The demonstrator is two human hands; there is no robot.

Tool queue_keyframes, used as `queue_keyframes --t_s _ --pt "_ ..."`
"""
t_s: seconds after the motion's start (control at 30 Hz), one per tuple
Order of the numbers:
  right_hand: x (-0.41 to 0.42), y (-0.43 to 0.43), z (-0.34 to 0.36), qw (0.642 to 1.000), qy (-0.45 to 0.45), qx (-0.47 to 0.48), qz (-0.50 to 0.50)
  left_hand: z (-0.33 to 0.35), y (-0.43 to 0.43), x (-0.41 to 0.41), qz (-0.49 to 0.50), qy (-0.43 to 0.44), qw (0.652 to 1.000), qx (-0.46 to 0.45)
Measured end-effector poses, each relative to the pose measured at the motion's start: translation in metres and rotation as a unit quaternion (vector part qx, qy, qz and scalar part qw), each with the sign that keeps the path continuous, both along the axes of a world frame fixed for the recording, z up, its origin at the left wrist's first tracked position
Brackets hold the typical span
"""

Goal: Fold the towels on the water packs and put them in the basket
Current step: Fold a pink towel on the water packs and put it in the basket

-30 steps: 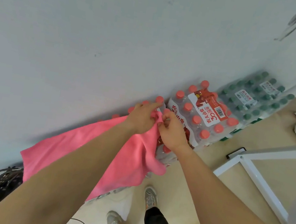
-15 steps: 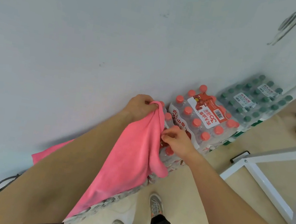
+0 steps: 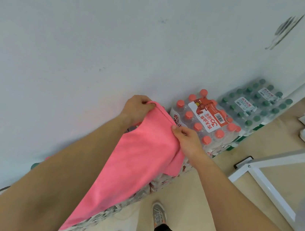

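Pink towel [image 3: 136, 162]: being held up just beside the red-capped water pack [image 3: 206, 122], lower end draping over the neighbouring packs [image 3: 141, 193].
Left hand [image 3: 138, 109]: pinching the top corner, on the pack's wall [image 3: 100, 37] side.
Right hand [image 3: 188, 139]: pinching the near edge, over the pack.
Risk: the corners are sitting unevenly, so the fold is likely going skewed; a loosening pinch would be dropping cloth onto the floor [image 3: 205, 193].

Left hand [image 3: 137, 108]: bare forearm stretched forward, fingers curled over upper corner of pink towel [image 3: 136, 162]. Right hand [image 3: 186, 138]: bare forearm stretched forward, thumb and fingers pinching the towel's near edge.
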State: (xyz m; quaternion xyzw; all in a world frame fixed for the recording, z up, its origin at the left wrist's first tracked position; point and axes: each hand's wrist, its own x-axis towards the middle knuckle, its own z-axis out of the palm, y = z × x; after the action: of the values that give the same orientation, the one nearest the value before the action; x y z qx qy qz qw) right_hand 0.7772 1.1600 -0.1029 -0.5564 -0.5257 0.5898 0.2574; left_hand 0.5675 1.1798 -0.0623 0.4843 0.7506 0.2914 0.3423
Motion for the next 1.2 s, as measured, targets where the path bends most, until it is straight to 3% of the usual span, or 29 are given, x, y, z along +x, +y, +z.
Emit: queue_keyframes --t_s 0.23,0.33,0.57,0.63,0.73,0.83,1.03,1.2 --pt "0.025 0.016 0.006 0.998 -0.039 -0.001 -0.046 -0.008 0.002 0.017 0.047 0.033 0.998 0.011" --pt "0.032 0.031 0.006 0.997 -0.058 -0.004 -0.046 -0.009 0.004 0.015 0.064 0.003 0.998 0.014" --pt "-0.008 0.042 -0.002 0.983 -0.139 0.047 0.113 -0.005 0.001 0.007 -0.047 -0.089 0.994 0.042" --pt "-0.021 0.045 0.000 0.987 -0.102 0.015 0.126 -0.003 -0.001 0.003 -0.086 -0.096 0.991 0.045" --pt "-0.031 0.052 0.012 0.995 0.004 -0.085 0.052 0.001 -0.002 -0.006 -0.121 -0.088 0.988 0.038" --pt "-0.027 0.065 0.012 0.996 0.035 -0.075 0.024 -0.005 0.001 -0.016 -0.100 -0.080 0.991 0.027" --pt "-0.022 0.102 0.011 0.994 -0.091 0.059 0.030 -0.023 0.011 -0.014 -0.021 0.032 0.999 -0.006" --pt "-0.043 0.113 0.002 0.952 -0.273 0.135 0.021 -0.031 -0.009 -0.022 -0.015 0.064 0.997 -0.051"
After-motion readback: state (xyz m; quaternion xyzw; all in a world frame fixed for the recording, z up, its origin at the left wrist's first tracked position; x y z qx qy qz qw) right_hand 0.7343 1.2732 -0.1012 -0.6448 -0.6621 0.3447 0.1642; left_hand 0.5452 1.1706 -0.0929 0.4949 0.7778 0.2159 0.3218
